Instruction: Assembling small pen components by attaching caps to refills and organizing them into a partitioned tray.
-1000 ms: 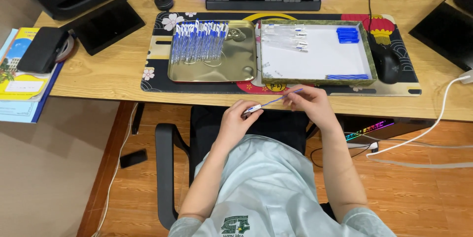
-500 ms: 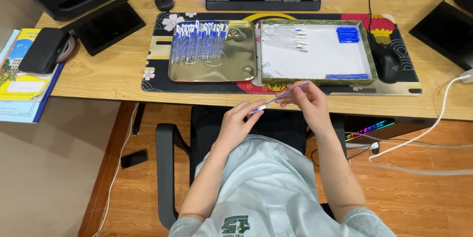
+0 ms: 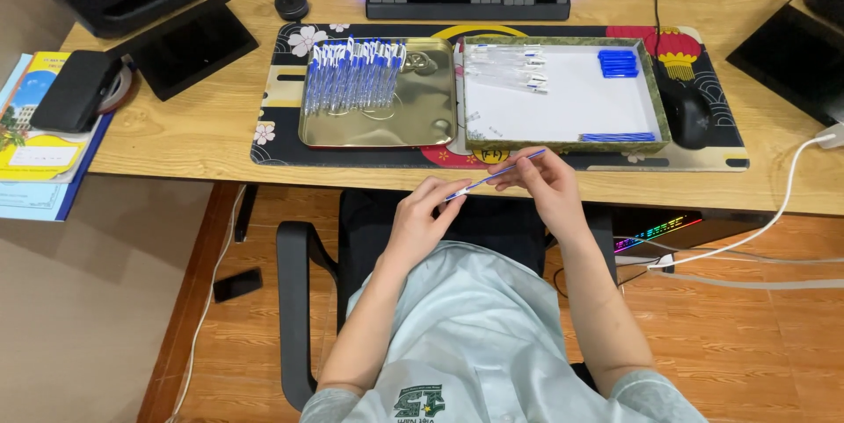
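Two hands, our left hand (image 3: 420, 216) and right hand (image 3: 547, 184), pinch one thin blue pen refill (image 3: 494, 176) at mid-frame, and uneven pressure could bend it or let it slip.

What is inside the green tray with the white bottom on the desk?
Inside the green tray lie clear tubes at the back left, blue caps at the back right and blue refills in front. Nothing covers them.
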